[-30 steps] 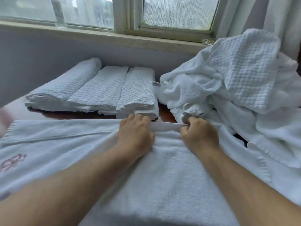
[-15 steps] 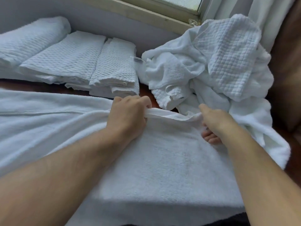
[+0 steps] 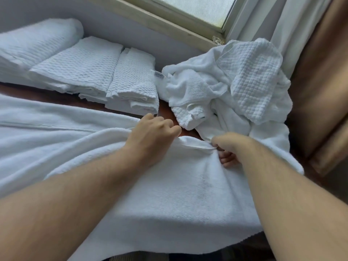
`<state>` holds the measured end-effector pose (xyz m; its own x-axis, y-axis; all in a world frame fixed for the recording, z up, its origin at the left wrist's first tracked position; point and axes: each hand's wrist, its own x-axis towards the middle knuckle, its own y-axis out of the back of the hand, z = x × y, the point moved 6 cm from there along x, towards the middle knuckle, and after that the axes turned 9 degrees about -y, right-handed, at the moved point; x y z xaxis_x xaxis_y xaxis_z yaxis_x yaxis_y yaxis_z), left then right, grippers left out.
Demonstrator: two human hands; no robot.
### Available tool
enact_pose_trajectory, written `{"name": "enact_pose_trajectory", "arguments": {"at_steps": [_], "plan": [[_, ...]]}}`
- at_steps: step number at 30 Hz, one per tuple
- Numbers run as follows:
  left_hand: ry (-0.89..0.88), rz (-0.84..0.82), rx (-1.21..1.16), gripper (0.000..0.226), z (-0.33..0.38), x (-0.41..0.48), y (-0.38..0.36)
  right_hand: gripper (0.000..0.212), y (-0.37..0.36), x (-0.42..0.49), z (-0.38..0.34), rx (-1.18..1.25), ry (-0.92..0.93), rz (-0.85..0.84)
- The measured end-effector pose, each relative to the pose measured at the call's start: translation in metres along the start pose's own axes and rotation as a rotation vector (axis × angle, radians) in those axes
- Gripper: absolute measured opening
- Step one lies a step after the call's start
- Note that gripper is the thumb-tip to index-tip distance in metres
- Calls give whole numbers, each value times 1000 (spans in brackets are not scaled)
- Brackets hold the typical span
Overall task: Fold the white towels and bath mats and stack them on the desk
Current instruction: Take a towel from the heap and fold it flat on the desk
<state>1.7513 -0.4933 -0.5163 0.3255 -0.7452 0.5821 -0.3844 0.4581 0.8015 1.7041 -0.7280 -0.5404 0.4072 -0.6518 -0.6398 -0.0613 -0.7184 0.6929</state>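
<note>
Your right grip (image 3: 226, 147) is sliding away from your left grip (image 3: 152, 136), both pinching the edge of the towel (image 3: 169, 194), pulling it flat to fold.

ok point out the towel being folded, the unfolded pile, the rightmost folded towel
towel being folded (image 3: 178, 200), head view, flat middle
unfolded pile (image 3: 254, 78), head view, quilted top piece
rightmost folded towel (image 3: 133, 80), head view, waffle top face

Soft, cool daylight enters through the window (image 3: 195, 14) at the top; a gentle shadow dims the near edge of the white towel (image 3: 188, 189). Wide-angle distortion bends the frame's edges, and detail looks slightly soft throughout.
</note>
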Motion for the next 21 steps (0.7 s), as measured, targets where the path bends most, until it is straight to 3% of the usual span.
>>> {"name": "enact_pose_trajectory", "arguments": {"at_steps": [2,5,9,11,12,18,21], "plan": [[6,2,10,24,-1,-5,0,34,1,6,5,119,24,117],[37,24,0,22,-4,-15,4,22,3,0,9,333,58,206],[103,49,-8,14,-10,-20,8,32,33,-26,3,891,442,503],[107,36,-12,15,-11,-20,5,34,28,-39,17,1174,585,439],[97,27,-8,16,-10,-19,4,32,18,-38,28,1189,553,369],[39,37,-23,19,-5,-18,7,48,-10,-23,42,401,90,81],[21,35,-22,21,-3,-20,9,48,13,-21,20,22,76,306]]}}
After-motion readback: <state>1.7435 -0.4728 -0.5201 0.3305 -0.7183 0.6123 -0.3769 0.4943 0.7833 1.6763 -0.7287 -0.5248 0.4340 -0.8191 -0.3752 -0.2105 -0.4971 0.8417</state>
